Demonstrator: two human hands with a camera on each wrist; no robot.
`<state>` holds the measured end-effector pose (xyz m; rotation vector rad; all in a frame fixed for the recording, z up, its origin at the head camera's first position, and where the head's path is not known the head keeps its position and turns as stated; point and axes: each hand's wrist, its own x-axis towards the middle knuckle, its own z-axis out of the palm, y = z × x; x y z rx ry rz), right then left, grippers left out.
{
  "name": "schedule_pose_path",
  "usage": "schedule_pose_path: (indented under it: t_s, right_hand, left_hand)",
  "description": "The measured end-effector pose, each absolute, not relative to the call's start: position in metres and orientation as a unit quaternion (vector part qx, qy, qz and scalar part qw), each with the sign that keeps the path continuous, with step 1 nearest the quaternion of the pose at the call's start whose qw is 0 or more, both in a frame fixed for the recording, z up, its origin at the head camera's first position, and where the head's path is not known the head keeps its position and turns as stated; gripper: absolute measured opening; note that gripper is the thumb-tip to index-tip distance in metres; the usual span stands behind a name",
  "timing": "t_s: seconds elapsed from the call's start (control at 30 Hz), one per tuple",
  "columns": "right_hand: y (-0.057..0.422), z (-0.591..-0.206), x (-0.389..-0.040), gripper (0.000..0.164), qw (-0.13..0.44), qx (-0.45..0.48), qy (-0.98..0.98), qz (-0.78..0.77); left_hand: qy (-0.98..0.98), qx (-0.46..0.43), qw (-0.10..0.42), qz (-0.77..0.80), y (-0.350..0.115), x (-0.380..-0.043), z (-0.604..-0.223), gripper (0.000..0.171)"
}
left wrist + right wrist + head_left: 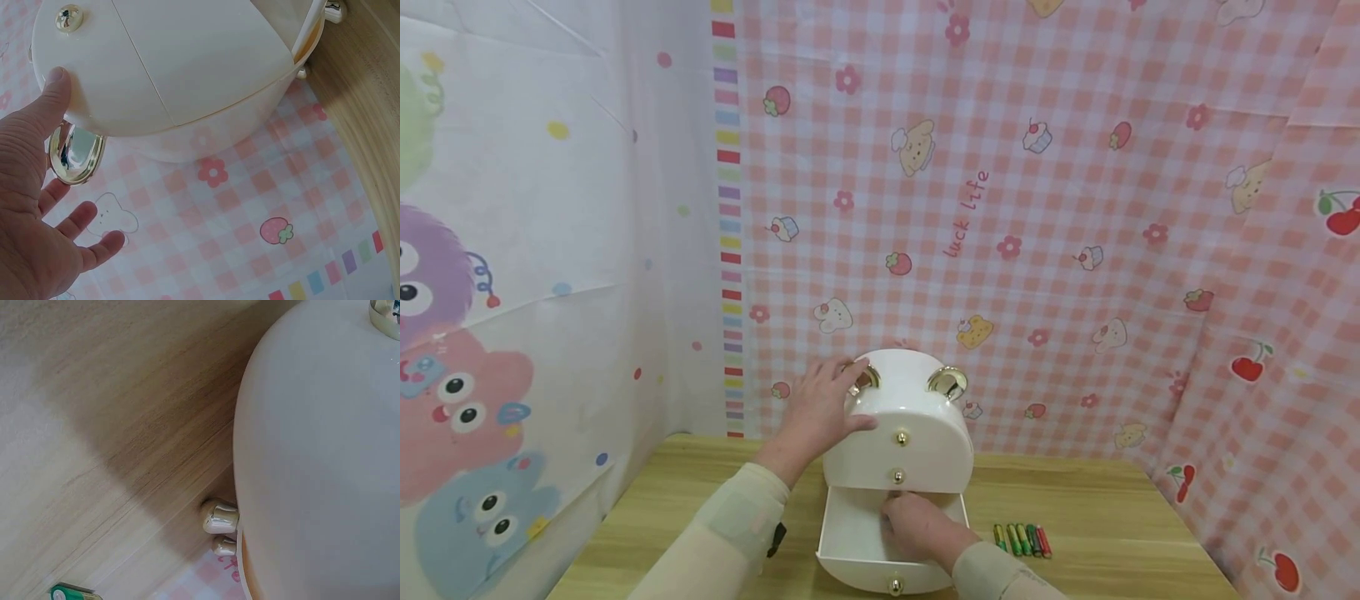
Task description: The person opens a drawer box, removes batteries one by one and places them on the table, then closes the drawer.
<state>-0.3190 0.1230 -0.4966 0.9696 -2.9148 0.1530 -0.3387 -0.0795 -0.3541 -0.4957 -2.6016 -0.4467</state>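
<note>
A white rounded box (898, 446) with gold round ears and small gold knobs stands on the table. Its bottom drawer (857, 533) is pulled out toward me. My left hand (820, 408) rests at the upper left of the box, by one gold ear (76, 153). In the left wrist view its thumb lies on the white front and the other fingers spread loosely. My right hand (921, 527) reaches down into the drawer with curled fingers; I cannot tell if it holds anything. The right wrist view shows the white drawer front (319, 450) but not the hand.
Several small batteries (1021, 540), green and red, lie in a row on the wooden table (1075, 500) right of the drawer. One battery (74, 592) shows at the lower edge of the right wrist view. A pink checked cloth (1000, 208) hangs behind the table.
</note>
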Motion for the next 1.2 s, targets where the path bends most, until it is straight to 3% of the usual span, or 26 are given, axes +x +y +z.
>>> schedule_pose_path:
  t_s: [0.33, 0.63, 1.2]
  right_hand:
    - [0.1256, -0.4926, -0.3174, 0.009, 0.032, 0.335, -0.941, 0.012]
    - [0.1278, -0.4941, -0.3203, 0.021, 0.021, 0.326, -0.944, 0.039]
    - [0.1299, -0.4904, -0.3148, 0.017, 0.03, 0.325, -0.942, 0.082]
  left_hand:
    - [-0.942, -0.182, 0.227, -0.165, -0.0794, -0.3376, -0.3538, 0.093]
    - [-0.944, -0.18, 0.22, -0.167, -0.0794, -0.3383, -0.3538, 0.093]
    - [-0.945, -0.178, 0.221, -0.165, -0.0799, -0.3385, -0.3543, 0.093]
